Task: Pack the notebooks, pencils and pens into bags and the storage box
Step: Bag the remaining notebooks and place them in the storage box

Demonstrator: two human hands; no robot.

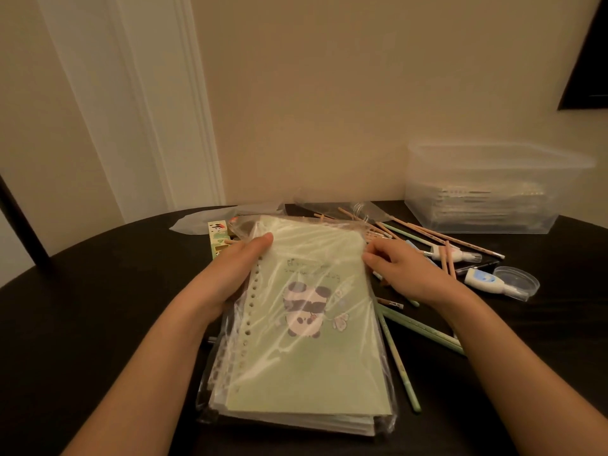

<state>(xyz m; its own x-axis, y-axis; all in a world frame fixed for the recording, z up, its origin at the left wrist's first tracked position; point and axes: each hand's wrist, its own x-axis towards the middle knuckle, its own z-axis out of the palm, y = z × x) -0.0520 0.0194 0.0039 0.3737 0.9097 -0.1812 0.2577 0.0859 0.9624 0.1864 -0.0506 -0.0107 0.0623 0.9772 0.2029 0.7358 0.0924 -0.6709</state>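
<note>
Bagging looked nearly done: left hand (235, 269) gripped the notebooks (306, 363), right hand (406, 274) pinched the bag (245, 227); closing its mouth seemed next.

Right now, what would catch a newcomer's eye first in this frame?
A green panda notebook in a clear bag fills the centre, left hand and right hand gripping its far end. Pencils and pens lie scattered to its right, before a clear storage box.

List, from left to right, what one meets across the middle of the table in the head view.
Small printed carton → left hand → bagged panda notebook → right hand → blue-and-white correction tape dispenser.
</note>
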